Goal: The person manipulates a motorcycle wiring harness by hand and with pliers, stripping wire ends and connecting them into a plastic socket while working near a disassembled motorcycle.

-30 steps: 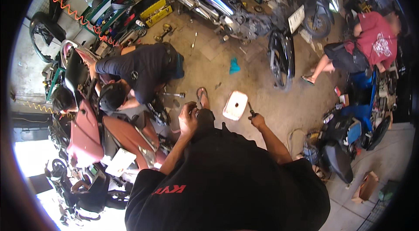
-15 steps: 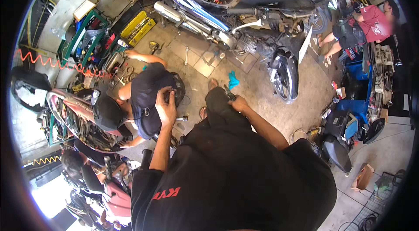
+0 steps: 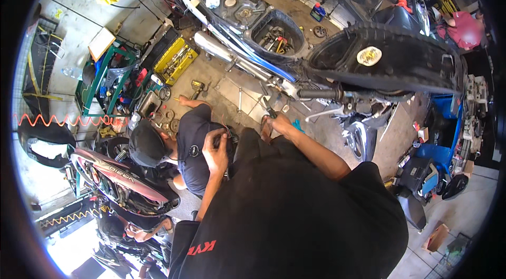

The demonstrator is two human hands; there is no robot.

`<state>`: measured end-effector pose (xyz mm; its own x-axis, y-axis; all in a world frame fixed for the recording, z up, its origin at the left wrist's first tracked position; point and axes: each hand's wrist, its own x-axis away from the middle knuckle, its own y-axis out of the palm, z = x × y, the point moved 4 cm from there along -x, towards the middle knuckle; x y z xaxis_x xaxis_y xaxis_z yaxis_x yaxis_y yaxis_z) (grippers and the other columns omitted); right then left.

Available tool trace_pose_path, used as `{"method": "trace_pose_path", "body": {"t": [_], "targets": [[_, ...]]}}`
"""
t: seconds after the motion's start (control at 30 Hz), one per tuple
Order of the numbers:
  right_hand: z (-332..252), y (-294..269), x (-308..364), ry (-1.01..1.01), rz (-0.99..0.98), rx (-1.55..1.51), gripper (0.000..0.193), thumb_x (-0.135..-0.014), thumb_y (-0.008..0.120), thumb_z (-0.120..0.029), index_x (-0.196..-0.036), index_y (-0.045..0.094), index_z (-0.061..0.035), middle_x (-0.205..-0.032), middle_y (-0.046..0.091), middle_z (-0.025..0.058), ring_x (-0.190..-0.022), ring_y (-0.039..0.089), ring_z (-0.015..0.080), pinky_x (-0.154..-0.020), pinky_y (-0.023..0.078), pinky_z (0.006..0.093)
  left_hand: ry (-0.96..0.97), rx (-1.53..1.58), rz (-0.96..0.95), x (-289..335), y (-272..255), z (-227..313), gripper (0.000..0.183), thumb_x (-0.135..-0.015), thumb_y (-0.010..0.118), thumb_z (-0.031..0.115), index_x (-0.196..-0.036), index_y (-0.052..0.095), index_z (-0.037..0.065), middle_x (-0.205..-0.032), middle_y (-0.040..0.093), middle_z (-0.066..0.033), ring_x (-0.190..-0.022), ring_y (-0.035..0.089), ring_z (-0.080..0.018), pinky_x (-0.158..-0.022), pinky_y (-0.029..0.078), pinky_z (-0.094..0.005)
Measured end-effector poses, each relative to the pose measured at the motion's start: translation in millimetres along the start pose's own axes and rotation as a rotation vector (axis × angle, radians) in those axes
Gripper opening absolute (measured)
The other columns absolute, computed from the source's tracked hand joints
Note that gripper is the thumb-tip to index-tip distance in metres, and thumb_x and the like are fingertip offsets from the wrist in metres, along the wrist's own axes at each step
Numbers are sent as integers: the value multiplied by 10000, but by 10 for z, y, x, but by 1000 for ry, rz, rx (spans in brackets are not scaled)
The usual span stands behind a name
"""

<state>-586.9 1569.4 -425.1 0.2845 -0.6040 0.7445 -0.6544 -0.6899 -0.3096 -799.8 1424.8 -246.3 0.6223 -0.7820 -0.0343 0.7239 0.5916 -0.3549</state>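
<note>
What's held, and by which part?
The right hand grips a dark-handled tool by its handle; whether the curled left hand holds anything cannot be told.

Hand tool: small, slim and dark; its exact kind is too small to tell
Pose: tilted, its free end pointing toward the upper left of the frame
Lower end: enclosed in the right hand's grip, partly hidden by the fingers
Place: just above and right of the frame's centre
</note>
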Motion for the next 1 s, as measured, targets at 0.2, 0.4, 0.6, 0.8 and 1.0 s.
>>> {"method": "trace_pose_path", "body": {"t": [0.2,0.4,0.6,0.8,1.0], "targets": [[-701,8,-244,-5,-90,-363,435,-788,622,-160,-1158,561,59,-939,648,113,-872,618,197,-748,489,334,-138,-119,63,-668,-64,-73,136,-910,649,63,-1025,648,-9,-949,662,-87,-863,638,-159,-806,502,-288],[-1243,-26,-298,-149,-359,-585,330,-853,645,-114,-1140,521,-7,-932,596,51,-838,601,147,-745,498,290,-129,212,-79,-1478,244,-147,186,-951,598,69,-1111,624,-22,-962,593,-76,-783,601,-127,-694,500,-253],[-2154,-475,-1,-227,-384,-517,523,-956,623,-279,-1335,433,28,-911,624,60,-823,608,160,-795,496,301,-195,447,-211,-2268,623,89,290,-950,587,37,-1236,549,14,-976,589,-17,-795,518,-56,-670,417,-200],[-2355,-728,-20,-350,-237,-672,351,-971,573,-244,-1240,544,-19,-1058,677,73,-994,608,147,-894,456,321,-360,529,-402,-2662,1017,32,190,-962,597,103,-1136,581,28,-853,556,16,-665,440,-45,-579,357,-208],[-2271,-964,-65,-417,15,-375,289,-960,575,-239,-1156,617,-32,-1039,680,85,-1004,609,196,-908,447,343,-405,460,-642,-2776,1272,142,124,-979,583,124,-1071,566,43,-752,512,39,-588,420,-36,-524,340,-206]]}}
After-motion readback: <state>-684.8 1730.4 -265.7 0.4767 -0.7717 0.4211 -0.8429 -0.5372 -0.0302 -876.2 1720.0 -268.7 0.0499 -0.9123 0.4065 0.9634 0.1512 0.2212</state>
